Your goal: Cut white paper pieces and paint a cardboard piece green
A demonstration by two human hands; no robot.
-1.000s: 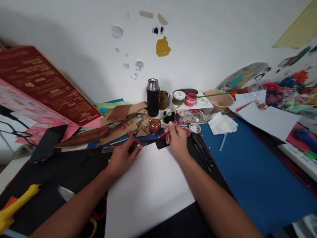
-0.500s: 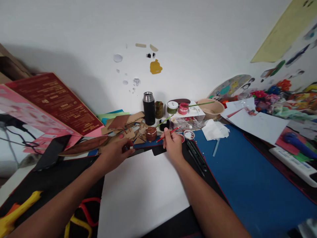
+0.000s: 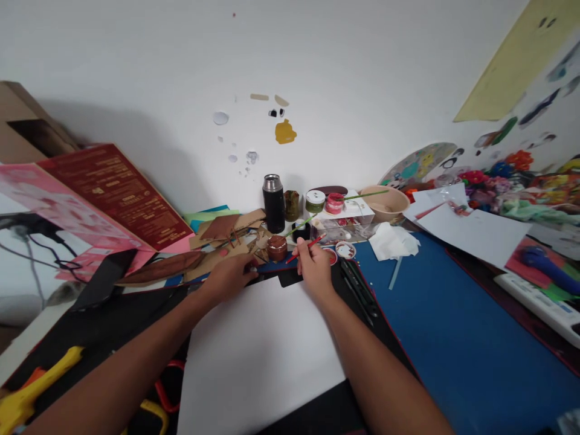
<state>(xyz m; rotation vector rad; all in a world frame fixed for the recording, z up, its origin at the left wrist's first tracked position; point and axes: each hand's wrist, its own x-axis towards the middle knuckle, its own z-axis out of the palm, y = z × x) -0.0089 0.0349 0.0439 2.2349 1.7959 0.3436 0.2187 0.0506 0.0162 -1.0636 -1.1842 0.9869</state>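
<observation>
My right hand (image 3: 316, 272) is closed in a pencil grip on one red pencil (image 3: 316, 240), slanted above the top edge of the white sheet (image 3: 263, 356) at lower centre. My left hand (image 3: 228, 276) is near the sheet's upper left corner, fingers curled and thumb towards them; from here I cannot tell whether they pinch anything.

I can make out no line or colour on the sheet, so I judge its visible face unworked, with all of it left bare. The sheet lies flat across the black mat (image 3: 127, 323).

Counting what I can: one sheet under my forearms and hands, one pencil, one black flask (image 3: 273, 211) at centre, and four paint jars: brown (image 3: 277, 248), dark (image 3: 300, 231), green with a whitish lid (image 3: 315, 202) and pink (image 3: 335, 203). Two green sticks lie among them, one slanting by the brown jar (image 3: 294, 228), one over the pink (image 3: 371, 194). Right of centre I get one beige bowl (image 3: 393, 208) and one crumpled tissue (image 3: 394, 243). The dark pens (image 3: 357, 290) beside my right wrist overlap too much to number.
</observation>
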